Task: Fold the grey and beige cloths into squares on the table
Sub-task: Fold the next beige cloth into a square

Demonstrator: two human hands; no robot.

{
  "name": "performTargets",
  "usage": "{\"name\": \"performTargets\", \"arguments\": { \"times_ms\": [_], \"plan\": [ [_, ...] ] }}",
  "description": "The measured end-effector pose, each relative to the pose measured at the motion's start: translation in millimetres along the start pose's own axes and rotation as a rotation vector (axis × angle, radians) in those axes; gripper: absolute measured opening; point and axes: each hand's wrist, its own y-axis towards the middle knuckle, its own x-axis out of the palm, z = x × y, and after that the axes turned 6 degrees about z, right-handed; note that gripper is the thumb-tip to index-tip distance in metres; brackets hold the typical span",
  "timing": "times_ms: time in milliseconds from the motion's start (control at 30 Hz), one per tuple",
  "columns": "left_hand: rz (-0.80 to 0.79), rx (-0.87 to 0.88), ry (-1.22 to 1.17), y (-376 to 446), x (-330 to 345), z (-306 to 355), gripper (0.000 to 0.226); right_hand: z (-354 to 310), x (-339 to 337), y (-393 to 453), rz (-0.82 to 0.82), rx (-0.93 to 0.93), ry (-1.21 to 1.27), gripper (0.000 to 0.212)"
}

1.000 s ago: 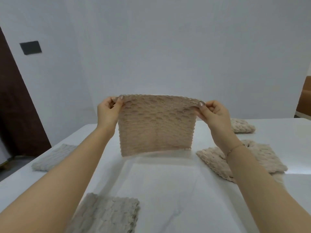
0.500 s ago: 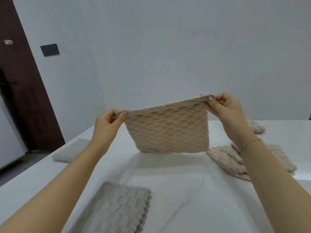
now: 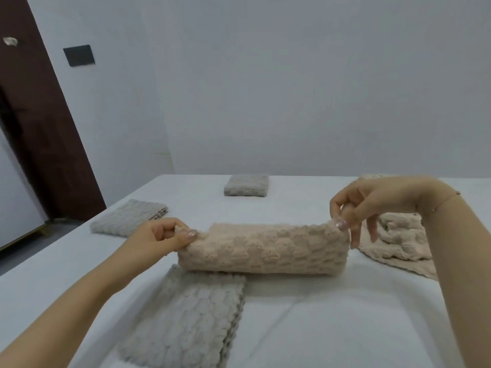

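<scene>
My left hand (image 3: 162, 235) and right hand (image 3: 372, 205) pinch top corners of beige waffle-knit cloth (image 3: 263, 251); its lower edge hides far edge of folded grey cloth (image 3: 186, 314) on white counter (image 3: 332, 314).

Both forearms were bare, without sleeves. A thin chain bracelet (image 3: 449, 198) circled the right wrist. The fingernails (image 3: 341, 223) wore pale glossy polish.

Bare white table (image 3: 332, 328) lies front-right; a folded grey cloth (image 3: 186, 317) blocks front-left, crumpled beige cloths (image 3: 398, 243) the right.

No legible text — none anywhere
</scene>
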Motion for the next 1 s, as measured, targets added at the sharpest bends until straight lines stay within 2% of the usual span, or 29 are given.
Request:
{"name": "performTargets", "arguments": {
  "times_ms": [100, 200, 400, 567, 667, 767, 1000],
  "plan": [
    [-0.057, -0.052, 0.021, 1, 2, -2, 0.025, 4, 2, 6, -0.094, 0.034, -0.012, 0.008],
    [-0.057, -0.084, 0.063, 13, 6, -7, 0.029, 14, 4, 17, -0.083, 0.060, 0.052, 0.009],
    [0.041, -0.114, 0.217, 73, 37, -18, 0.025, 50, 12, 51, 0.266, 0.130, 0.209, 0.015],
    [0.089, -0.152, 0.439, 116, 67, -45, 0.025, 75, 24, 76, 0.449, 0.178, 0.262, 0.017],
    [0.171, -0.064, 0.565, 115, 78, -65, 0.026, 88, 30, 86, 0.510, 0.234, 0.291, 0.017],
    [0.279, 0.018, 0.548, 107, 83, -78, 0.026, 95, 34, 90, 0.544, 0.258, 0.315, 0.019],
    [0.329, 0.076, 0.565, 113, 85, -86, 0.033, 96, 38, 98, 0.616, 0.276, 0.213, 0.020]
  ]
}}
